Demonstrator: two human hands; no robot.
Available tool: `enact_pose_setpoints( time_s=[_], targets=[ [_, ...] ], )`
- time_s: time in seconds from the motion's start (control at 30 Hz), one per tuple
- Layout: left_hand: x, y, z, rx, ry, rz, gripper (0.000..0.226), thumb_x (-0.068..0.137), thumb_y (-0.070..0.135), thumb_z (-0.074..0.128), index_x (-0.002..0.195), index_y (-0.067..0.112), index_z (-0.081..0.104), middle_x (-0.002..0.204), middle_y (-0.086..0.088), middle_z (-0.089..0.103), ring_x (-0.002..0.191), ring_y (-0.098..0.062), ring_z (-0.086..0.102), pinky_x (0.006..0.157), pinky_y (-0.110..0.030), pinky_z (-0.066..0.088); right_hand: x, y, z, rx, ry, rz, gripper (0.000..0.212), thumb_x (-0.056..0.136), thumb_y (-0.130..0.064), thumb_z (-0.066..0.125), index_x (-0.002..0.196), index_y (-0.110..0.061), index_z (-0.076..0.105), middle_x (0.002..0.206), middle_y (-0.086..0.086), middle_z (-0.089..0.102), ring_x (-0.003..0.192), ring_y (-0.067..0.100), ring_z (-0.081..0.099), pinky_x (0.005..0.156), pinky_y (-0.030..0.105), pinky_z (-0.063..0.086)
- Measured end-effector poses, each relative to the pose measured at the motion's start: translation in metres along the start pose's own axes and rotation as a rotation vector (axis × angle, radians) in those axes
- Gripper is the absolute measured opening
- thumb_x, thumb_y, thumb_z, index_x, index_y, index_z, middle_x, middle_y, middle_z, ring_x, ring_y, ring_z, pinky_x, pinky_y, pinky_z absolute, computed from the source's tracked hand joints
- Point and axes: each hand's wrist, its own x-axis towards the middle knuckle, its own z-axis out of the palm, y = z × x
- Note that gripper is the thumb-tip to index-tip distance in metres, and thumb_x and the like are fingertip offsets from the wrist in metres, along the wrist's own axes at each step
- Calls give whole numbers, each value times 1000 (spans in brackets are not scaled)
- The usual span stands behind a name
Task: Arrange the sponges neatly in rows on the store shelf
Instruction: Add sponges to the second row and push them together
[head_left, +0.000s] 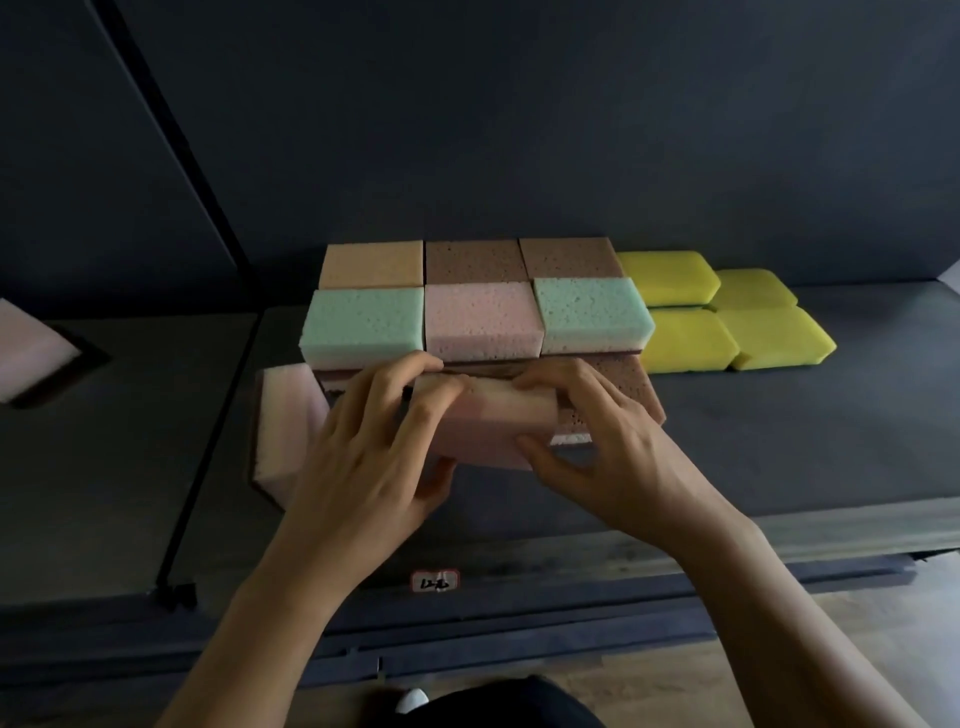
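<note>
Pink sponge (493, 418) at frame centre, both grips pinching its ends: left hand (363, 447), right hand (618, 447). Lower-centre shelf tag (435, 581) handwriting unreadable.

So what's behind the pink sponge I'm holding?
Stacked sponges: a left green sponge, middle pink sponge and right green sponge on top, a brown sponge lower right. The held sponge, left hand and right hand cover the stack's lower front.

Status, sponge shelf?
Left hand and right hand grip pink sponge at stack front. Tilted sponge leans at stack's left, out of row. Yellow sponges apart, right.
</note>
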Motion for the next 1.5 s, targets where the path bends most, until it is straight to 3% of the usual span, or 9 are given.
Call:
enact_pose_setpoints(
  time_s=[0.1, 0.23, 0.37, 0.57, 0.87, 1.1, 1.2, 1.37, 1.5],
  targets=[
    [3, 0, -3, -34, -57, -28, 79, 70, 29, 76, 138, 11, 40, 142, -10, 42, 132, -28, 42, 105, -45, 42, 0, 6, -1, -151, -32, -81, 71, 81, -42, 75, 140, -19, 45, 146, -3, 43, 133, 13, 44, 108, 21, 38],
    [5, 2, -5, -46, -109, -37, 87, 68, 35, 73, 144, 12, 36, 143, -7, 40, 132, -25, 40, 104, -37, 36, 2, 8, 0, -162, -43, -74, 70, 82, -41, 76, 140, -17, 45, 138, -2, 50, 129, 15, 48, 101, 34, 47],
    [5, 3, -4, -37, -134, -38, 95, 70, 44, 76, 148, 12, 33, 146, -7, 36, 132, -24, 37, 100, -36, 38, 2, 7, -2, -106, -50, -22, 75, 79, -45, 73, 141, -21, 40, 136, -7, 51, 125, 10, 50, 96, 34, 50],
    [4, 0, -5, -112, -111, -111, 87, 75, 50, 69, 146, 12, 37, 143, -7, 39, 130, -22, 42, 90, -36, 51, 0, 6, -6, -187, -77, -77, 86, 80, -52, 72, 149, -20, 32, 145, -4, 42, 132, 12, 43, 107, 24, 38],
    [13, 15, -12, 53, -99, 56, 61, 79, 44, 68, 133, 17, 55, 142, -4, 47, 132, -26, 42, 106, -44, 38, 2, 9, -2, -120, -58, -67, 79, 78, -37, 80, 143, -15, 42, 136, -1, 51, 125, 17, 52, 96, 40, 49],
    [14, 13, -10, 42, -125, 21, 59, 79, 40, 71, 131, 18, 56, 140, -1, 48, 129, -22, 46, 102, -35, 40, -4, 17, -10, -274, -124, -44, 92, 79, -56, 70, 153, -20, 28, 153, -3, 40, 142, 17, 35, 115, 43, 34],
    [16, 13, -9, 45, -142, -6, 62, 77, 41, 72, 133, 18, 55, 140, 0, 48, 128, -21, 46, 101, -37, 43, -9, 24, -16, -295, -74, -16, 83, 81, -53, 69, 149, -19, 36, 148, -2, 45, 139, 19, 38, 113, 45, 37],
    [17, 14, -2, 50, -157, -53, 65, 75, 38, 75, 134, 17, 56, 135, 0, 51, 124, -20, 49, 98, -34, 43, -12, 38, -18, -324, 20, 37, 52, 84, -27, 74, 133, -20, 58, 134, -5, 58, 127, 20, 50, 97, 44, 49],
    [19, 14, 4, 50, -179, -69, 65, 74, 37, 76, 133, 18, 56, 134, 0, 51, 124, -20, 49, 99, -30, 38, -12, 43, -15, -357, 29, 60, 44, 79, -20, 78, 122, -20, 67, 125, -8, 62, 119, 18, 54, 91, 42, 52]
  ],
)
